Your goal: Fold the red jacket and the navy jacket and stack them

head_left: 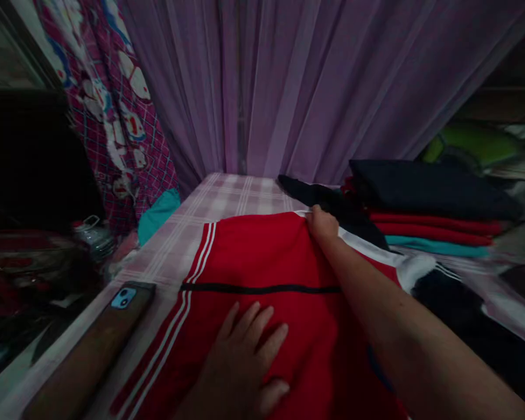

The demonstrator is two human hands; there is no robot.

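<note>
A red garment [262, 251] lies spread before me, with a thin black band across it and double white stripes down its left side. My left hand [245, 356] rests on it below the band, palm down, fingers spread. Farther up, my right hand [322, 226] has its fingers closed on the garment's far edge, beside a white trim. My right forearm covers part of the red cloth. Dark clothing [446, 297] with white parts lies to the right, and another dark piece [310, 192] is just beyond my right hand.
The surface has a checked cloth [227, 195]. A folded clothes stack [433, 186], navy, red and turquoise, stands at right. A phone [100, 338] lies along the left edge. Purple curtains [262, 87] hang behind. A clear plastic bottle [91, 236] and turquoise cloth [158, 216] are at left.
</note>
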